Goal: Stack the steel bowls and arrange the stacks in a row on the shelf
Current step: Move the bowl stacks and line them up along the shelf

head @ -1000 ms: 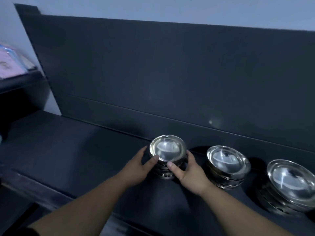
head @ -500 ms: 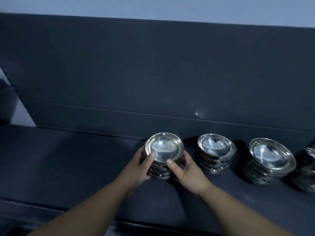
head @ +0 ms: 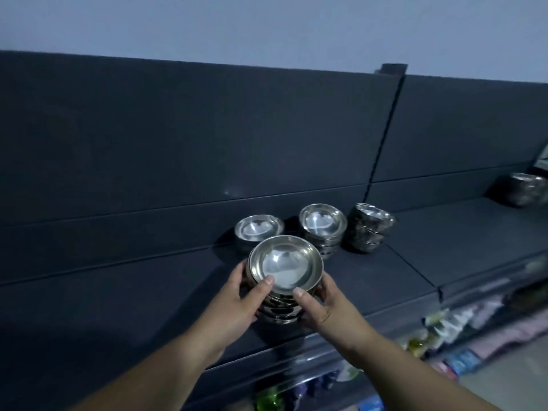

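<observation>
Steel bowls nested in one stack (head: 285,266) are clamped between your left hand (head: 234,307) and right hand (head: 326,307), thumbs on the top rim, near the shelf (head: 118,292) front edge. Behind it, a row of three stacks (head: 322,222) stands along the back edge.

Dim bluish light is falling on the dark shelf (head: 370,280); glare is pooling in the steel bowls (head: 284,265); the edges are blurring.

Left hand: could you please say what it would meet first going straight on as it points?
Likely the nearest standing stack, just behind the held stack in the left hand; depth is unclear.
</observation>
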`<state>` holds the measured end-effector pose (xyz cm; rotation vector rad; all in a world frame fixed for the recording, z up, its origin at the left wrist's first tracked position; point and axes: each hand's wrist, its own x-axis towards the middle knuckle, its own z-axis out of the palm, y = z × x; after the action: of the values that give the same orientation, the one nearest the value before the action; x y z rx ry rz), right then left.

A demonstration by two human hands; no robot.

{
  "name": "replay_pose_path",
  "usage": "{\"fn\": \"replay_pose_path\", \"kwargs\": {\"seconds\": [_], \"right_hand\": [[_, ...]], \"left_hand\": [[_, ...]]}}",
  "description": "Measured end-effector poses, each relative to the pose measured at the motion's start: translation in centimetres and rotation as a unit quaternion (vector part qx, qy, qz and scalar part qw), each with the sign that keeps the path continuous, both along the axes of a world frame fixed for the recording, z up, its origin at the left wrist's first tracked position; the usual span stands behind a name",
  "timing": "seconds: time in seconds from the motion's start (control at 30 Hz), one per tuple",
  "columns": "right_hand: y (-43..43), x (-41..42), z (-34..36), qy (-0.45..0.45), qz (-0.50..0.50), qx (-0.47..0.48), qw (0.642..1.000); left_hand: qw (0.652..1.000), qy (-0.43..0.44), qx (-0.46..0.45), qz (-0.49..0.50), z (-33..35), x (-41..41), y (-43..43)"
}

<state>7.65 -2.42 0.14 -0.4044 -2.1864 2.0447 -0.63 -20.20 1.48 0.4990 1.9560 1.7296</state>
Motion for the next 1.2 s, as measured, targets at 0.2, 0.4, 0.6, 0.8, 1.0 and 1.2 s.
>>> {"fn": "replay_pose_path", "kwargs": {"seconds": [0.2, 0.4, 0.6, 0.8, 1.0, 1.2], "right_hand": [[8.9, 8.8, 0.3, 0.005, -0.088, -0.035, 0.996], [21.4, 20.3, 0.1, 0.014, -0.189, -0.029, 0.981], [33.0, 32.2, -0.3, 0.001, -0.275, -0.019, 0.961], [41.2, 39.0, -0.1, -0.009, -0.328, -0.024, 0.944], [48.8, 40.2, -0.5, -0.015, -0.363, -0.012, 0.931], [58.2, 36.5, -0.6, -0.015, -0.363, -0.004, 0.932]], "left_hand": [[0.995, -0.004, 0.013, -0.098, 1.0, 5.8, 11.0], [0.984, -0.022, 0.023, -0.175, 1.1, 15.3, 25.8], [0.967, -0.034, 0.008, -0.253, 0.6, 25.4, 39.8], [0.946, -0.047, -0.009, -0.321, -0.1, 30.6, 49.8], [0.937, -0.044, -0.003, -0.347, -1.0, 31.4, 58.8], [0.935, -0.045, 0.027, -0.352, -2.1, 27.6, 68.9]]}}
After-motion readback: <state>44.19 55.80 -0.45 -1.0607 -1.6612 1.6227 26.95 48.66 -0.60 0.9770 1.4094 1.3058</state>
